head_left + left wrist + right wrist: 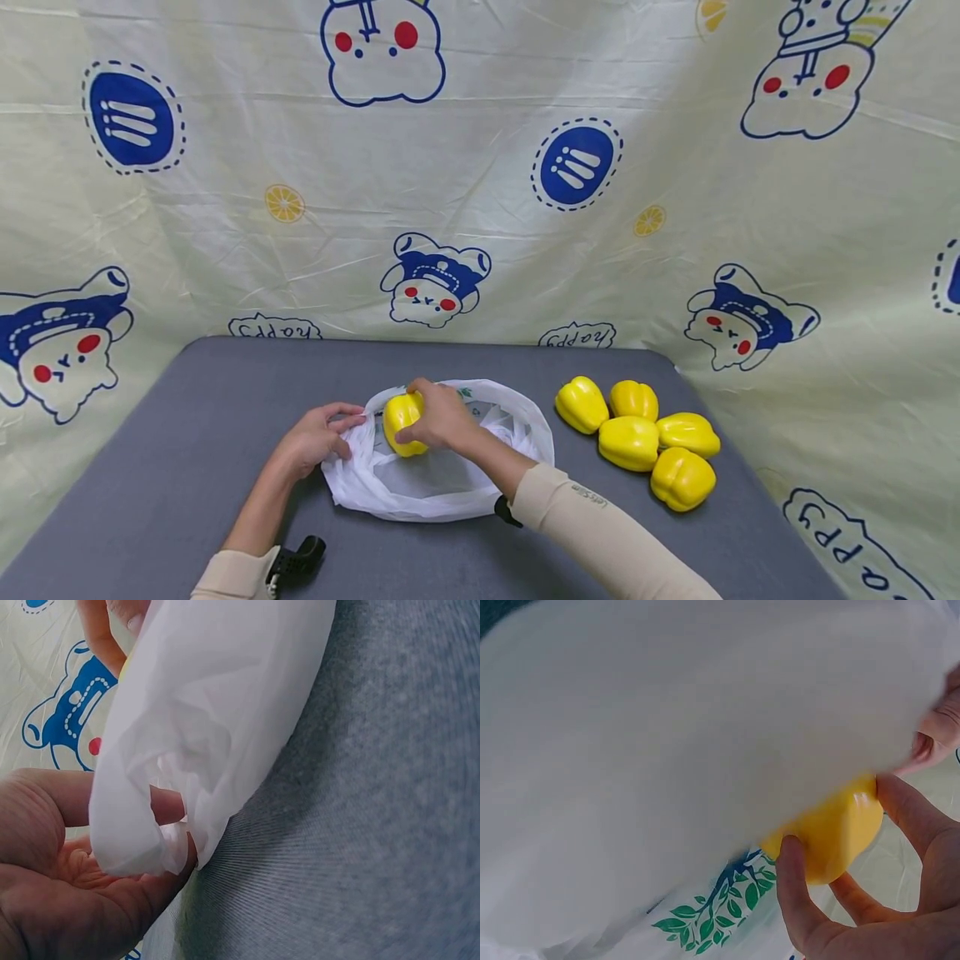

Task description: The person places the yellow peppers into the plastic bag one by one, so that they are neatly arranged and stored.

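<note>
Head — "happy" backdrop [495,179] behind pepper [401,425]

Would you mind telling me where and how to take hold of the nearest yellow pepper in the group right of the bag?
That yellow pepper is probably best gripped round its plump sides, thumb opposite fingers, coming from above and the near right with the right hand once free. The other peppers crowd its far side, while its near and right sides lie open.
</note>
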Tool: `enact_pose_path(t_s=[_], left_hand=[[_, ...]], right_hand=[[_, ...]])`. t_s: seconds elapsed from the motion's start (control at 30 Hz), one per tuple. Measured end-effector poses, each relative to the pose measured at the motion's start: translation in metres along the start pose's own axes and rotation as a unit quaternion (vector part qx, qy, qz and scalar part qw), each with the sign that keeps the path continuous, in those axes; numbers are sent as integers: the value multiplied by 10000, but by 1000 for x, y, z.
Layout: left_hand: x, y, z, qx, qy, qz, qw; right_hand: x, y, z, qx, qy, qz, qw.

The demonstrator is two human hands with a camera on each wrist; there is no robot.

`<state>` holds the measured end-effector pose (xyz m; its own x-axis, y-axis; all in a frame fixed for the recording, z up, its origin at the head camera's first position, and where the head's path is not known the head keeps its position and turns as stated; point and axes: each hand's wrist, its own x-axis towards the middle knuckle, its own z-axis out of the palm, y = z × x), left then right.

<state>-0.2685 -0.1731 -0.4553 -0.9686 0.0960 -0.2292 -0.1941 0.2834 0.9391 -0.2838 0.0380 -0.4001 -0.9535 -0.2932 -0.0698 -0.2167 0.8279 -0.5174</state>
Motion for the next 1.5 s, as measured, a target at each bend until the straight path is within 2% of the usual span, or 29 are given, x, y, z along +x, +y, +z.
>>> enact_pose_path(t_s=[0.37, 0.53, 0.9, 1.13, 1.5], left_hand=[[-2, -1, 1, 55, 86, -11, 9999], [-2, 0, 1, 58, 64, 80, 9999], [-2, 0, 2, 138, 107, 42, 9998], [-3, 0, 2, 65, 91, -5, 9999], [-2, 0, 2, 39, 47, 38, 10000]], right_hand=[[-3, -3, 6, -43, 207, -51, 9998], [-4, 0, 6, -20, 228, -149, 9996], [-3, 6, 3, 194, -2, -379, 9991], [-1, 7, 3, 367, 229, -503, 9978], [-1, 7, 6, 363, 296, -537, 9975]])
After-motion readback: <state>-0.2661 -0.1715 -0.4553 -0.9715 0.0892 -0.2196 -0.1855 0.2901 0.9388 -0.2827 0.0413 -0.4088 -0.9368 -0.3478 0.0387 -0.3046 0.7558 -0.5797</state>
